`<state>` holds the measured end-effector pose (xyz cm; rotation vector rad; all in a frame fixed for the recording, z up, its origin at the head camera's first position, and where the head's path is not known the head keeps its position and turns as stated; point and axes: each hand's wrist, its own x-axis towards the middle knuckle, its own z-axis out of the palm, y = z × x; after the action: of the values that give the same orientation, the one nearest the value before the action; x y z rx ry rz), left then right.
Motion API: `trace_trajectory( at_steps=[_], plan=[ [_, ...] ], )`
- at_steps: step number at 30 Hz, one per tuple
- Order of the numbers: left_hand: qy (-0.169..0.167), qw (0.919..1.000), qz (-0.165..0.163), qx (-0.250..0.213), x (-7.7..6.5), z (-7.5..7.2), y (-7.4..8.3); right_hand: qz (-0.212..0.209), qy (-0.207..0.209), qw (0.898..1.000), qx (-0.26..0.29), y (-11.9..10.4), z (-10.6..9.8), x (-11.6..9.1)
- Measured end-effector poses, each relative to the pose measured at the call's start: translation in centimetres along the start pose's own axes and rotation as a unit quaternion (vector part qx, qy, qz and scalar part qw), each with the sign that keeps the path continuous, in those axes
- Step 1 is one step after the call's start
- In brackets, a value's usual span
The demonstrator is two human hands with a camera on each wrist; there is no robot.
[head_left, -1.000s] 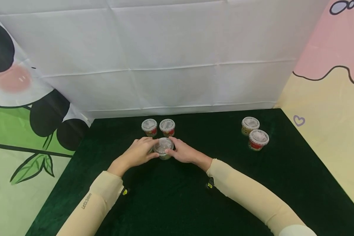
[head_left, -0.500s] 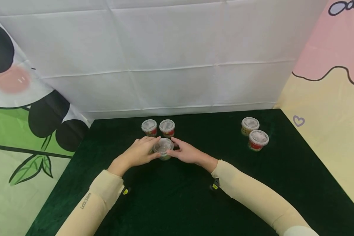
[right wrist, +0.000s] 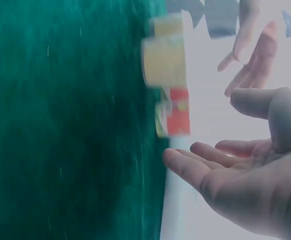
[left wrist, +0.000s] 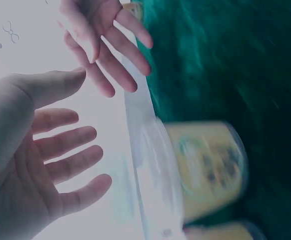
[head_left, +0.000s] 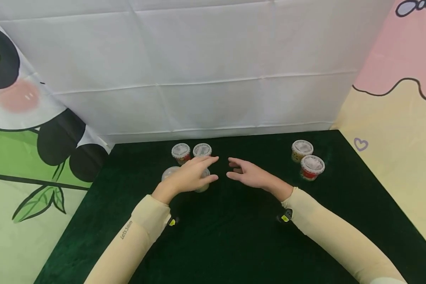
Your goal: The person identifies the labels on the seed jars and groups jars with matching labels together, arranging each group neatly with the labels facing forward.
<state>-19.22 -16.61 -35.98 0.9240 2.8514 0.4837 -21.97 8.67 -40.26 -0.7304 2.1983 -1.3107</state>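
Small round tubs with clear lids stand on the dark green cloth. My left hand [head_left: 189,173], fingers extended and thumb apart, is over two front tubs, a left one [head_left: 170,171] and a right one [head_left: 203,186], and partly covers both. Behind them stand two red-labelled tubs, one at left [head_left: 180,152] and one at right [head_left: 202,149]. To the right, my right hand [head_left: 250,173] hovers with nothing in it, its fingertips facing the left hand's across a gap. In the left wrist view, a yellowish tub [left wrist: 208,167] shows beside the left hand.
Far to the right stand two more tubs, a yellowish one [head_left: 301,150] and a red-labelled one [head_left: 312,167] in front of it. A white cloth wall [head_left: 213,79] rises behind the table, with printed cloth panels on both sides.
Both hands have come away from the front tub and shifted right, the right hand farther. The gap between them has become free of the tub, which stays on the cloth.
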Motion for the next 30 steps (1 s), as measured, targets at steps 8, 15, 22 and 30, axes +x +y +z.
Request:
trace_trajectory(
  at_steps=[8, 15, 22, 30],
  plan=[
    [-0.023, 0.9996, 0.004, -0.017, 4.9, 1.4, 3.0, 0.023, 0.07, 0.997, -0.002, 2.4, -5.5, -3.3],
    [-0.057, 0.9971, 0.028, -0.042, 9.0, 4.5, 5.1, -0.006, 0.157, 0.988, -0.005, 4.1, -9.6, -7.6],
    [-0.075, 0.9871, 0.061, -0.127, 11.8, 7.2, 7.8, -0.025, 0.255, 0.959, -0.121, 6.2, -12.2, -11.7],
    [-0.074, 0.9666, 0.059, -0.238, 15.1, 9.9, 10.4, -0.014, 0.231, 0.964, -0.128, 10.6, -13.7, -14.1]
  ],
)
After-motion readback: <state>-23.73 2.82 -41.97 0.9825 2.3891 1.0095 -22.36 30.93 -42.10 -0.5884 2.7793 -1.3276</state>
